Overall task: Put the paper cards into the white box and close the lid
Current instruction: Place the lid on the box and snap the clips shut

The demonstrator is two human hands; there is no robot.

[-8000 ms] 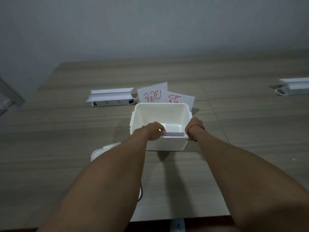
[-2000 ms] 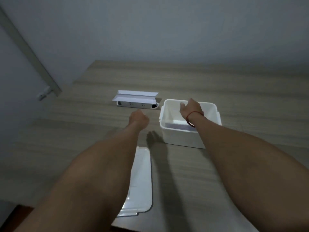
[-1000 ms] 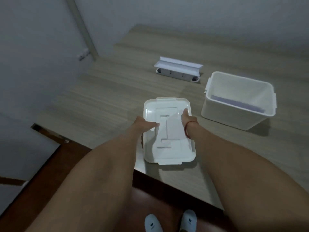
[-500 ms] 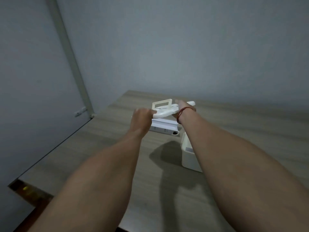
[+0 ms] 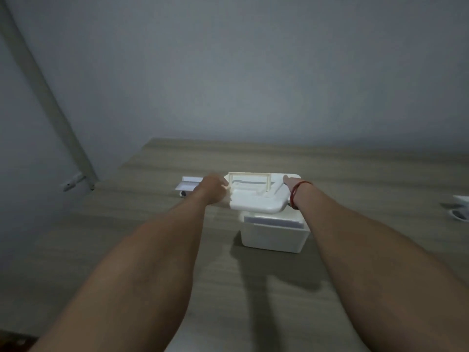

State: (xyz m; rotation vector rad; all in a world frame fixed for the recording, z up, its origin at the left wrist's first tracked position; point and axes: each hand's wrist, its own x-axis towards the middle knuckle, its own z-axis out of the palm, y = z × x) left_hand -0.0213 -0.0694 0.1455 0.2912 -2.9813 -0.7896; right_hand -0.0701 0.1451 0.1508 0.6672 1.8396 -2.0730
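Observation:
The white box stands on the wooden table in front of me. A pale edge of the paper cards shows inside it, just under the near rim. The white lid, its handle standing up, hovers above the box, shifted a little to the left and apart from the rim. My left hand grips the lid's left side. My right hand, with a red band at the wrist, holds its right side.
A white socket strip with a raised flap lies behind my left hand. Another white object sits at the right edge of the table. A grey wall rises behind, with a pale vertical strip at the left.
Both hands have carried the lid from the table's near edge up and over the box. It now hangs lower and nearer the box than half a second ago.

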